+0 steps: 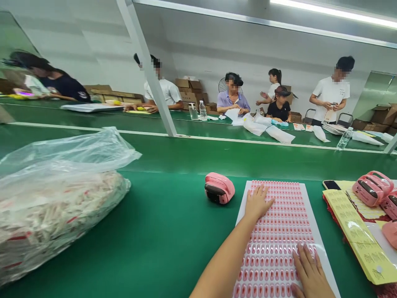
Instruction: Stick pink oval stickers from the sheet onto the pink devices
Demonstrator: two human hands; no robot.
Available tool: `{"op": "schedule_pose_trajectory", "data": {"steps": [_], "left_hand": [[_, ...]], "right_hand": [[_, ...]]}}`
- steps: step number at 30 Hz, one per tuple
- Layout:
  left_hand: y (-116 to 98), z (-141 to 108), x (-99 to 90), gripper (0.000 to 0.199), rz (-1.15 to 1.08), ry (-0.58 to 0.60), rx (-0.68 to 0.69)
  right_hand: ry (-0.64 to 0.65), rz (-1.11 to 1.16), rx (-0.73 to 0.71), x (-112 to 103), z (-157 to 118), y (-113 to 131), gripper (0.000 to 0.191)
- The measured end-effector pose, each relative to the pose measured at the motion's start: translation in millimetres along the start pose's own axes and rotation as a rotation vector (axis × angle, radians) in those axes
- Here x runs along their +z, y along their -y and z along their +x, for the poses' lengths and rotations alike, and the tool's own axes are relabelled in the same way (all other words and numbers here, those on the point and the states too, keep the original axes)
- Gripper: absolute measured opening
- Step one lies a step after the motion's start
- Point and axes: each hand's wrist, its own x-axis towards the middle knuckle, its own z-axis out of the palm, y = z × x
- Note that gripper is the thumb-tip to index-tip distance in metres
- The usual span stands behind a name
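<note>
Fingers, left hand [256, 205]: spread, thumb stuck out to the right; I see the palm down on the upper part of the sheet, pinching nothing.
Fingers, right hand [311, 273]: slightly fanned, thumb apart, laid on the sheet's lower right; the bottom of the picture cuts this hand off.
Sheet [316, 231]: white-edged, covered in rows of pink nail shapes [268, 250] with red centres; on my feed it lies under both hands on the green table [161, 248], running past the lower edge of view.
Pink device [219, 188]: 1, dark-fronted, just left of the sheet's far end, touched by neither hand.
Right side: a phone [331, 185], a yellow printed card stack [350, 231] and more pink devices [372, 188].
Left side: a clear plastic bag [65, 207], bulging with pale pieces and red bits; I cannot tell what they are.
Far bench: I count 6 people beyond, among them a standing person in a white T-shirt [331, 91]; 1 water bottle [345, 138] leans there.
</note>
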Motion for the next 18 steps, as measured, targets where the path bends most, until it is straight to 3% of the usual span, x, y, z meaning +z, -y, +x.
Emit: {"op": "schedule_pose_trajectory", "data": {"steps": [3, 6, 18], "left_hand": [[1, 1, 0.3, 0.062, 0.019, 0.008, 0.011], [1, 2, -0.4, 0.061, 0.038, 0.012, 0.021], [1, 1, -1.5, 0.060, 0.053, -0.006, 0.020]], "right_hand": [[0.183, 0.116, 0.056, -30, 18, 11, 0.061], [0.276, 0.196, 0.114, -53, 37, 22, 0.067], [0.179, 0.208, 0.055, -64, 85, 19, 0.071]]}}
